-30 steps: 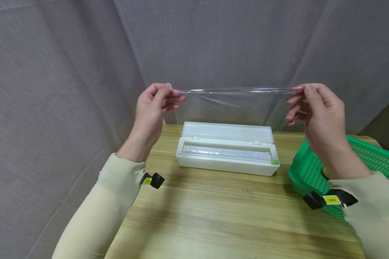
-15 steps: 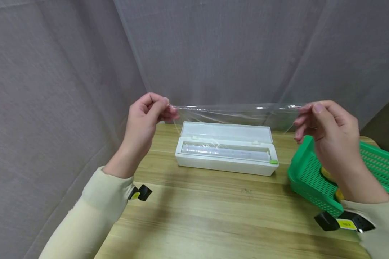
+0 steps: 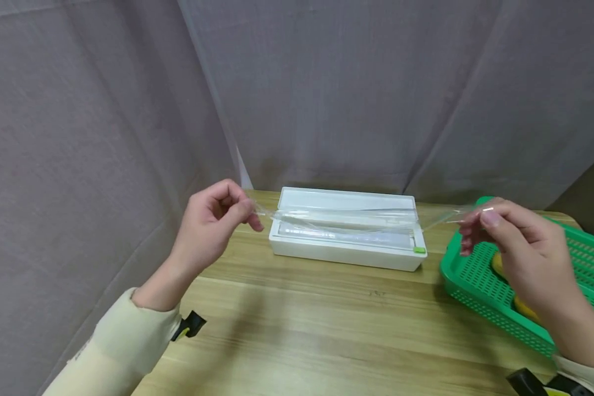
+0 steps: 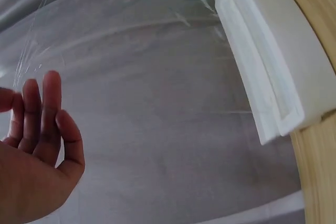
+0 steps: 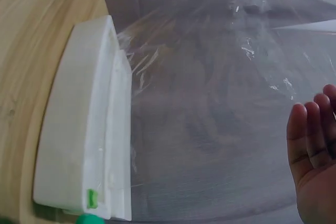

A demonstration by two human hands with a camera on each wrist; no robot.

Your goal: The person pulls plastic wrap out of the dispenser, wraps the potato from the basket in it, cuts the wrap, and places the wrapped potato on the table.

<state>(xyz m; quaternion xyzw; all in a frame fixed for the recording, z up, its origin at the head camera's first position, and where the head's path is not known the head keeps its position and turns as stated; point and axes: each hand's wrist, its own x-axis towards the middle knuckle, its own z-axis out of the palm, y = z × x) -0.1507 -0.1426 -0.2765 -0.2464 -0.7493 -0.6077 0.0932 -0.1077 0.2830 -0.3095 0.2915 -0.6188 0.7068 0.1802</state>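
Observation:
A sheet of clear plastic wrap (image 3: pixel 346 215) stretches between my two hands in the head view, sagging in the middle. My left hand (image 3: pixel 210 225) pinches one corner between thumb and forefinger. The opposite corner is pinched by my right hand (image 3: pixel 529 247), its other fingers loosely bent. Below and behind the sheet stands a white wrap dispenser box (image 3: pixel 346 253) with its lid (image 3: pixel 381 201) tipped back. Inside lies the roll (image 3: pixel 336 234), seen through the film. A green slider (image 3: pixel 419 250) sits at the box's right end. Both wrist views show the film running down to the box.
On the right, a green perforated basket (image 3: pixel 495 319) holds yellow items (image 3: pixel 524 309), partly hidden by my right forearm. The wooden table (image 3: pixel 326 335) reaches back to a grey curtain (image 3: pixel 326 99) behind and at the left.
Both hands have come down and a little apart, nearer to me, still pinching the wrap. The sheet has dropped from above the box to in front of its lid and sags more.

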